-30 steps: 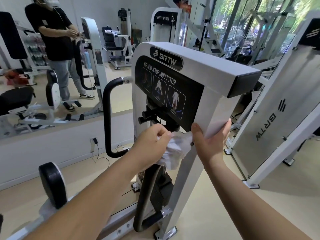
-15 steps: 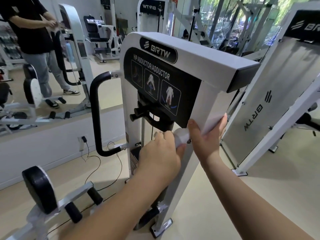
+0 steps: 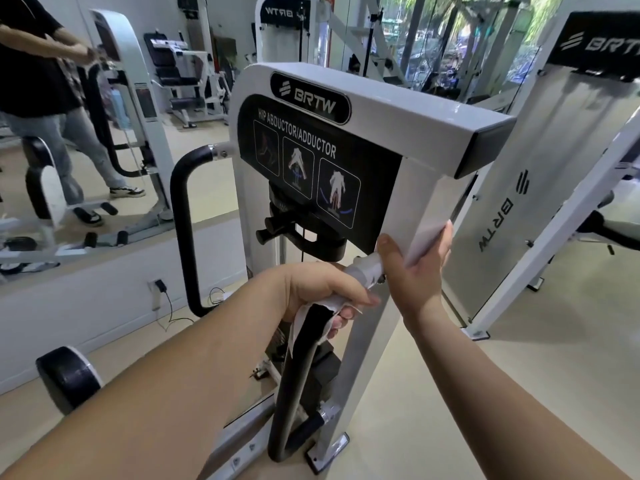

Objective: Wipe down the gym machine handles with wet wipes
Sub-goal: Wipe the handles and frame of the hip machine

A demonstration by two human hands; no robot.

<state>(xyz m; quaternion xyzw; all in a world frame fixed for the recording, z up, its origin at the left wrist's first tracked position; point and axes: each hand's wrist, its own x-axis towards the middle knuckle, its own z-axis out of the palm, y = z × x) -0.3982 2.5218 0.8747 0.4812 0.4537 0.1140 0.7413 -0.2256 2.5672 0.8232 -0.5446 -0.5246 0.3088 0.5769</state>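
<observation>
A white hip abductor/adductor machine [image 3: 391, 109] stands in front of me with two black curved handles. My left hand [image 3: 315, 289] is closed around the top bend of the near black handle [image 3: 294, 382], with a white wet wipe [image 3: 363, 268] wrapped between palm and handle. A strip of the wipe hangs below my fingers. My right hand [image 3: 415, 268] grips the white upright post of the machine just beside the wipe. The far black handle [image 3: 181, 216] on the left side is untouched.
A wall mirror [image 3: 86, 116] on the left reflects a person and other machines. A black roller pad [image 3: 65, 375] sits low at the left. Another white machine frame [image 3: 540, 202] stands close on the right. A power cable [image 3: 166, 299] runs along the wall base.
My left hand has slid down with the wipe from the handle's top joint onto the bend of the near handle. My right hand stays on the post. My view has tilted downward.
</observation>
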